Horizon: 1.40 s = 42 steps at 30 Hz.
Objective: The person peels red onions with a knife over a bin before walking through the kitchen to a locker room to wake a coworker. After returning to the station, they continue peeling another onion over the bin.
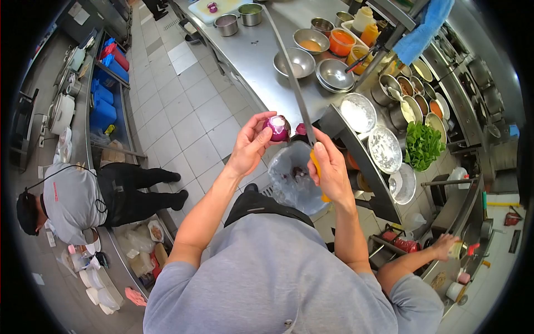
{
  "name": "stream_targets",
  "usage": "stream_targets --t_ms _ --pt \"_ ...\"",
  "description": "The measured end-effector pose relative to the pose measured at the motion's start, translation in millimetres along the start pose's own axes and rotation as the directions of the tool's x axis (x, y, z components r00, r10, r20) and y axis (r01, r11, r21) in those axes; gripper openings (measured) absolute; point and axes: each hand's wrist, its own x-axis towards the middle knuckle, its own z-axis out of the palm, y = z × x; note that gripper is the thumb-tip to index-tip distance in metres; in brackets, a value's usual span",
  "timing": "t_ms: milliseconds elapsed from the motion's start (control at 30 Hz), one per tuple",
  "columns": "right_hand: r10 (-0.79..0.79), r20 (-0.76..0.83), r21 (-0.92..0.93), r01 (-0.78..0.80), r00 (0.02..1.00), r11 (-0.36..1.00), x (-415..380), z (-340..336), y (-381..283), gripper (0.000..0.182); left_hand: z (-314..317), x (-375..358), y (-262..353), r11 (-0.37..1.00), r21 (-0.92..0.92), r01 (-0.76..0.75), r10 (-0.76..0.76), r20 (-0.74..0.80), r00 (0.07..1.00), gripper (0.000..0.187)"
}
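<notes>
My left hand (249,142) holds a red onion (276,129) by its side, fingertips curled around it; a pale patch shows on the onion's purple skin. In my right hand (332,167) is a long knife (297,92) with a yellow handle, its blade pointing up and away from me. A small purple onion piece (301,129) shows against the blade near my right thumb, apart from the onion. Below both hands stands a bin lined with a clear bag (283,175), with dark scraps at its bottom.
A steel counter (250,47) ahead bears metal bowls (334,73), sauce tubs (341,40) and a cutting board (214,6). Leafy greens (424,146) are at right. One co-worker (72,200) bends over the left counter; another person's arm (414,259) reaches at lower right.
</notes>
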Motion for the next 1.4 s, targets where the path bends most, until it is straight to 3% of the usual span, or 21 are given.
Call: stream_targets --t_ms 267,500,600,800,1000,1167,1400 --pt "-0.002 0.120 0.062 -0.005 0.993 0.998 -4.3 4.8 -4.4 0.046 5.8 -2.4 -10.2 0.991 0.130 -0.026 0.028 -0.009 1.000 0.046" --pt "-0.053 0.110 0.000 0.053 0.993 0.999 -5.0 7.9 3.5 0.041 16.2 -11.2 -2.5 0.983 0.182 -0.039 0.041 -0.007 0.999 0.046" --pt "-0.077 0.084 0.029 0.074 0.993 0.997 -5.0 10.6 7.7 0.041 10.6 -13.6 -4.1 0.992 0.124 0.008 -0.008 -0.003 1.000 0.045" --pt "-0.072 0.004 0.111 0.071 0.997 0.991 -4.2 6.0 13.7 0.045 9.8 -22.1 0.8 0.959 -0.271 0.088 -0.078 0.047 0.996 0.044" --pt "-0.026 0.085 0.069 0.020 0.996 0.997 -18.6 15.3 7.4 0.052 5.4 -23.9 -9.3 0.967 -0.245 0.068 -0.087 -0.067 0.994 0.039" --pt "-0.035 0.128 0.061 0.027 0.991 0.998 -18.5 24.9 12.5 0.052 1.8 -27.7 -32.7 0.998 -0.036 -0.045 0.040 -0.126 0.991 0.040" --pt "-0.078 0.092 0.053 0.073 0.993 0.996 -21.9 30.4 22.9 0.039 10.7 -37.9 -33.2 0.986 -0.164 -0.031 0.008 -0.140 0.990 0.041"
